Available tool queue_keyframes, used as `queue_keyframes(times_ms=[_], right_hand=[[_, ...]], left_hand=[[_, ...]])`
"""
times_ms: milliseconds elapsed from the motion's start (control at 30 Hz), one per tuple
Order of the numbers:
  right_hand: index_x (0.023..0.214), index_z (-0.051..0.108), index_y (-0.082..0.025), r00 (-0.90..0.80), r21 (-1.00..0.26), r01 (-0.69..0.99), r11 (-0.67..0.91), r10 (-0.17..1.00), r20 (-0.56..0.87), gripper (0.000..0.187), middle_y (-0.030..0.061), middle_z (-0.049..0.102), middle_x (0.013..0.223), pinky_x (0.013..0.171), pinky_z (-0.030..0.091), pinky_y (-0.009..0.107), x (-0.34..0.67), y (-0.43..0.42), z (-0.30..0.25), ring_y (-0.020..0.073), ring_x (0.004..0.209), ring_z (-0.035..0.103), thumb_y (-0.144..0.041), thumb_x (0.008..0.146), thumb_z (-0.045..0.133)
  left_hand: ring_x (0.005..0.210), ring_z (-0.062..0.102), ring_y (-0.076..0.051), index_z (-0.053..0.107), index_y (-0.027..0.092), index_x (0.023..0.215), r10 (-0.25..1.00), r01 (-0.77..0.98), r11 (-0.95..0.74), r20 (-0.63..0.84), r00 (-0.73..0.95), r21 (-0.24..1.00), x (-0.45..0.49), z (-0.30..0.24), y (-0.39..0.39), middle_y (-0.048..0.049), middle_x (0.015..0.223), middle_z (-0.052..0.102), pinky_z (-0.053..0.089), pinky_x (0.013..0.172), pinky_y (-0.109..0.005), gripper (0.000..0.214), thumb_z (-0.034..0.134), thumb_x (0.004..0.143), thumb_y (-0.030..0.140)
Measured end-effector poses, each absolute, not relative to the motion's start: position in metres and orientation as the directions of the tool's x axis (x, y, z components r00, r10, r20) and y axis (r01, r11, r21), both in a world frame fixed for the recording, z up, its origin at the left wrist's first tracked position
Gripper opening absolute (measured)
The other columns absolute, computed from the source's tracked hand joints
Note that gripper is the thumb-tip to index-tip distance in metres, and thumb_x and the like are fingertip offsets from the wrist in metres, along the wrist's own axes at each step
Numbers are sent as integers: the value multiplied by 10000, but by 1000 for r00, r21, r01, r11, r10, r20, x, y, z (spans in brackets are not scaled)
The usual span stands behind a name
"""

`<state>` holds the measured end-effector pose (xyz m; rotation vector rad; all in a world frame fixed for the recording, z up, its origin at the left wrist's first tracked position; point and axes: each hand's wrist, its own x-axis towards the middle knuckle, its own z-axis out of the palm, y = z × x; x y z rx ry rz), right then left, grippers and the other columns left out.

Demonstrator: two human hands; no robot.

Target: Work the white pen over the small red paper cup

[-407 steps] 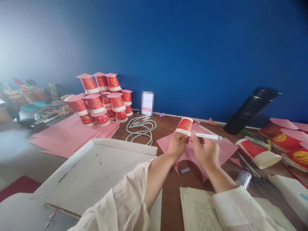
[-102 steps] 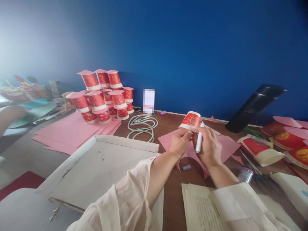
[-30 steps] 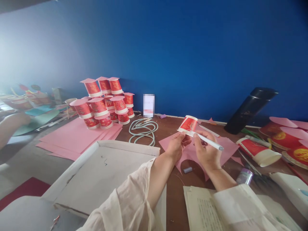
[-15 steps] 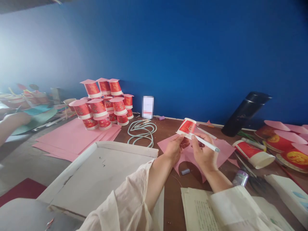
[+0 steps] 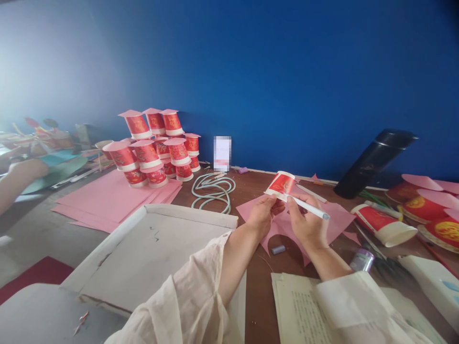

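The left hand's (image 5: 263,216) fingers pinch the cup (image 5: 281,183) by its white rim; the right hand's (image 5: 310,225) are clamped on the pen (image 5: 310,207). Both wrists reach forward over pink paper (image 5: 337,218) on the counter (image 5: 258,306).

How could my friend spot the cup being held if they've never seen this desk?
Below the blue wall is a brown table. Near the pink sheet with a curved edge, the left hand holds a red cup. Unlike the stacked cups and the cup lying sideways, it's being held.
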<state>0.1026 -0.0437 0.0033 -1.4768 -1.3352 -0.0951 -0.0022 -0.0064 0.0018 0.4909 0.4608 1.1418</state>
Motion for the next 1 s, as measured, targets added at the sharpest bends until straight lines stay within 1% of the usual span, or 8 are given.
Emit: queue_keyframes(times_ms=[167,333,633,733,833,1000], right_hand=[[902,641,-200,372,-644,736,208,671,642,309,37,675,805,678,498,299,103,-42,1,158,699,626,-482,808,556],[890,645,-196,353,-641,736,218,684,639,306,49,684,800,670,501,314,103,-43,1,179,704,631,-476,807,555],[888,649,-197,311,-555,809,195,659,685,309,55,686,803,608,474,285,101,-46,4,174,672,624,-476,824,531],[904,648,-196,295,-535,815,223,636,713,298,60,687,825,642,483,297,101,-46,5,179,712,630,-458,841,519],[926,645,-198,305,-547,805,229,631,714,287,62,689,837,664,489,304,102,-44,4,181,728,633,-446,842,527],[949,639,-202,317,-559,799,221,635,705,276,58,690,863,689,493,306,104,-42,1,182,759,641,-433,845,529]], left_hand=[[650,584,-106,672,91,760,937,-748,340,-135,323,569,-2,3,-5,-54,706,636,450,804,-288,111,696,731,195],[642,584,-104,667,91,745,940,-756,333,-138,311,564,-1,2,-4,-49,695,634,455,783,-283,98,685,734,187],[630,589,-111,664,104,728,942,-742,327,-134,309,585,-2,2,-4,-47,679,643,460,782,-298,136,720,696,223],[618,587,-112,670,101,749,939,-722,332,-142,313,607,-2,1,-4,-51,677,645,459,774,-300,141,711,706,230],[630,595,-120,668,103,741,936,-705,337,-143,321,624,-2,1,-4,-56,672,644,460,778,-302,128,693,725,227],[659,610,-126,664,107,743,932,-691,350,-163,323,633,-2,2,-5,-63,680,647,465,794,-304,101,609,784,180]])
